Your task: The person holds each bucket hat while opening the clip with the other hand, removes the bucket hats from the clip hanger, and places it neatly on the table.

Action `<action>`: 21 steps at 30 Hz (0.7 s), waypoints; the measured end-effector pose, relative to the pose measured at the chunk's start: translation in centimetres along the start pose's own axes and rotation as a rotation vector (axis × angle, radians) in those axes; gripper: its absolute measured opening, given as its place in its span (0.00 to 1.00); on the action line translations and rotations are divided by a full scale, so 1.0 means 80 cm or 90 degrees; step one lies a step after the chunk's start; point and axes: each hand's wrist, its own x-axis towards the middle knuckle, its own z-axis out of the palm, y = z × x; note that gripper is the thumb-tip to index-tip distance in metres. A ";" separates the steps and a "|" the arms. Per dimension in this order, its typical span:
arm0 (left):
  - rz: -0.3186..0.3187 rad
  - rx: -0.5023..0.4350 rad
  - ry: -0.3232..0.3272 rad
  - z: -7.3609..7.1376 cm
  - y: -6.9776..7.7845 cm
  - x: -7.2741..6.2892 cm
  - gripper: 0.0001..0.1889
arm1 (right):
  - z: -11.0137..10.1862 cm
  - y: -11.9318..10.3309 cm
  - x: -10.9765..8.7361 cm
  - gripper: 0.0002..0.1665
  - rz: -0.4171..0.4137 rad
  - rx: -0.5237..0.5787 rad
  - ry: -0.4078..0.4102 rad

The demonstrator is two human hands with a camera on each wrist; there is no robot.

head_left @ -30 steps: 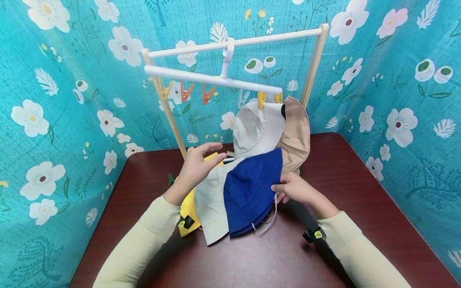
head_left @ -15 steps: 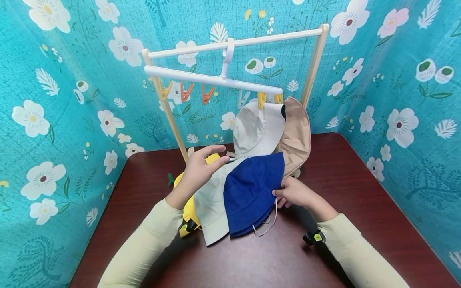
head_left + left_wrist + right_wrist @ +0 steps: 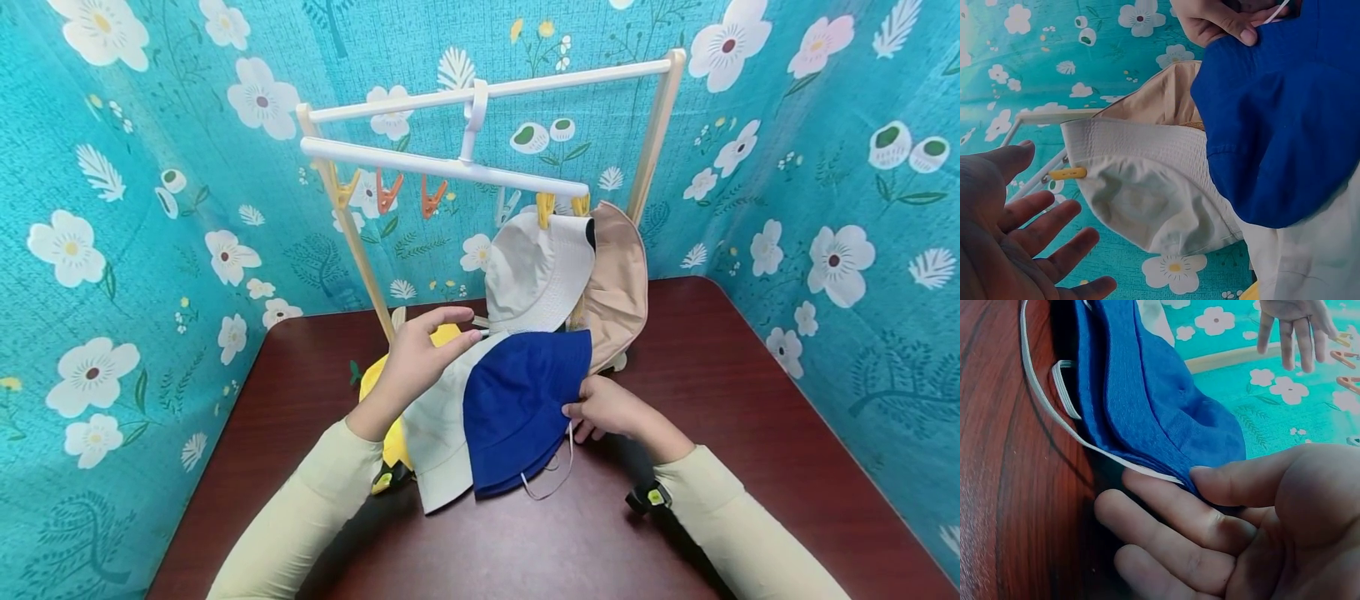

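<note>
A blue bucket hat (image 3: 521, 408) lies on top of a cream hat (image 3: 438, 433) and a yellow hat (image 3: 390, 437) on the dark red table (image 3: 750, 400). My right hand (image 3: 611, 407) pinches the blue hat's brim (image 3: 1147, 444) between thumb and fingers; its white chin cord (image 3: 1041, 400) trails on the table. My left hand (image 3: 420, 354) hovers open above the pile with its fingers spread (image 3: 1022, 237), holding nothing. Behind them, a cream hat (image 3: 536, 271) and a tan hat (image 3: 618, 283) hang from yellow clips (image 3: 545, 208) on a white hanger bar (image 3: 442, 165).
The hanger hangs on a wood-and-white rack (image 3: 491, 87) at the table's back. Free orange clips (image 3: 408, 196) hang at the bar's left. Teal flowered cloth walls (image 3: 150, 208) enclose the table on three sides. Black wrist cameras (image 3: 648, 497) sit on both sleeves.
The blue hat and my right hand have shifted slightly left and away from me. The left hand has barely moved, still hovering open.
</note>
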 end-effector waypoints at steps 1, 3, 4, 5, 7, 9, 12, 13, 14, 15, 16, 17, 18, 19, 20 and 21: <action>0.001 -0.001 -0.001 0.000 0.000 0.000 0.25 | 0.001 0.000 0.001 0.13 0.001 -0.006 -0.004; 0.003 -0.004 -0.002 0.000 -0.001 -0.001 0.25 | 0.003 -0.002 0.002 0.13 0.002 -0.013 -0.013; 0.004 -0.005 -0.003 -0.001 -0.001 -0.001 0.24 | 0.004 -0.002 0.003 0.13 0.005 -0.016 -0.014; 0.005 -0.005 -0.004 -0.001 -0.001 -0.001 0.24 | 0.005 -0.003 0.003 0.13 0.006 -0.018 -0.017; 0.004 -0.004 -0.006 -0.002 -0.002 -0.002 0.24 | 0.006 -0.005 0.004 0.13 0.001 -0.024 -0.024; 0.000 0.000 -0.007 -0.003 -0.002 -0.003 0.24 | 0.009 -0.007 0.005 0.11 0.001 -0.024 -0.030; -0.006 0.003 -0.010 -0.006 -0.002 -0.004 0.25 | 0.012 -0.008 0.008 0.10 0.000 -0.022 -0.044; -0.007 0.004 -0.011 -0.006 -0.002 -0.004 0.25 | 0.013 -0.008 0.010 0.10 0.001 -0.018 -0.049; -0.006 0.006 -0.011 -0.007 -0.002 -0.004 0.25 | 0.014 -0.008 0.012 0.09 0.002 -0.012 -0.056; -0.005 0.006 -0.011 -0.008 -0.003 -0.004 0.25 | 0.015 -0.008 0.014 0.09 0.002 -0.008 -0.064; -0.004 0.007 -0.011 -0.009 -0.003 -0.005 0.25 | 0.016 -0.008 0.016 0.09 0.003 -0.002 -0.072; -0.003 0.008 -0.011 -0.010 -0.003 -0.005 0.25 | 0.017 -0.007 0.019 0.09 0.005 0.004 -0.080; -0.004 0.009 -0.011 -0.011 -0.003 -0.005 0.25 | 0.019 -0.007 0.021 0.09 0.008 0.013 -0.088; -0.006 0.010 -0.011 -0.012 -0.003 -0.005 0.25 | 0.020 -0.007 0.024 0.09 0.011 0.017 -0.095; -0.006 0.009 -0.011 -0.013 -0.003 -0.006 0.25 | 0.022 -0.007 0.027 0.09 0.014 0.019 -0.102; -0.008 0.009 -0.012 -0.013 -0.003 -0.006 0.26 | 0.023 -0.007 0.029 0.10 0.017 0.022 -0.108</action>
